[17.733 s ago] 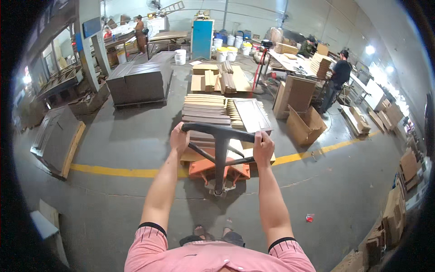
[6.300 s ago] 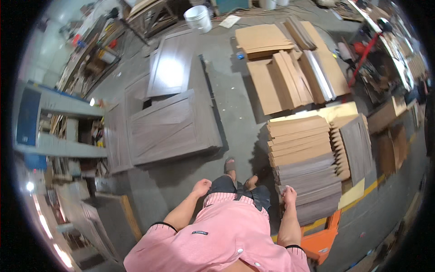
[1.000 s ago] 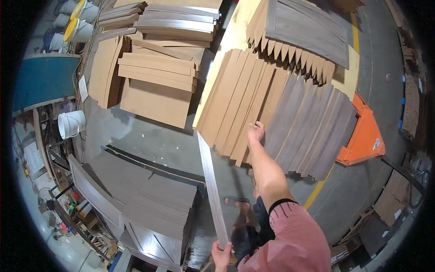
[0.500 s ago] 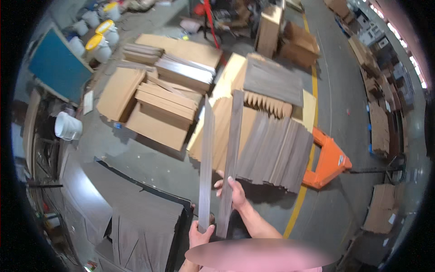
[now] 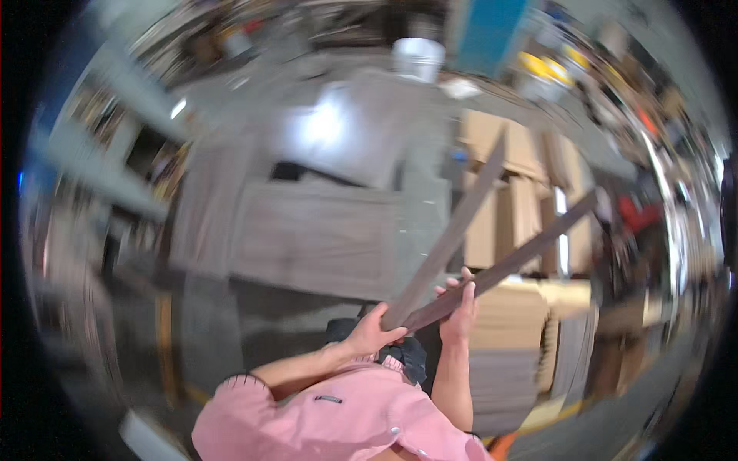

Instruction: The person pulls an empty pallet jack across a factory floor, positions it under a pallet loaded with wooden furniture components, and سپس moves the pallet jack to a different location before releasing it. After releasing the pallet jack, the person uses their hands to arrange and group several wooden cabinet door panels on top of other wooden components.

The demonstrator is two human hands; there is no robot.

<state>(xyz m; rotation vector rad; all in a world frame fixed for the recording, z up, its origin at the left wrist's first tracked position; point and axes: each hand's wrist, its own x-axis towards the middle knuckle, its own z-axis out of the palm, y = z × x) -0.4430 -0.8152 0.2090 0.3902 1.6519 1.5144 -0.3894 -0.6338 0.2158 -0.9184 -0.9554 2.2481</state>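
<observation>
Two long, narrow grey-brown wood-look strips spread apart in a V in front of me. My left hand [image 5: 370, 332] is closed round the near end of the left strip [image 5: 458, 224]. The right strip [image 5: 530, 250] slants away to the right, its near end beside my left hand. Partway along this right strip, my right hand [image 5: 459, 311] grips it, thumb on the near side and fingers beyond. Whether the left fingers also touch the right strip's end cannot be made out.
Grey-brown panels [image 5: 315, 238] lie low on the left, with a shiny panel [image 5: 330, 134] behind. Tan board stacks [image 5: 503, 319] and more grey strips [image 5: 500, 384] stand to the right. A white bucket [image 5: 419, 61], blue board [image 5: 488, 34] and yellow-lidded buckets [image 5: 546, 69] are at the back.
My view has swung left, bringing the low panels to the front and blurring the surroundings. Both strips now tilt right, and their near ends have come together by my left hand.
</observation>
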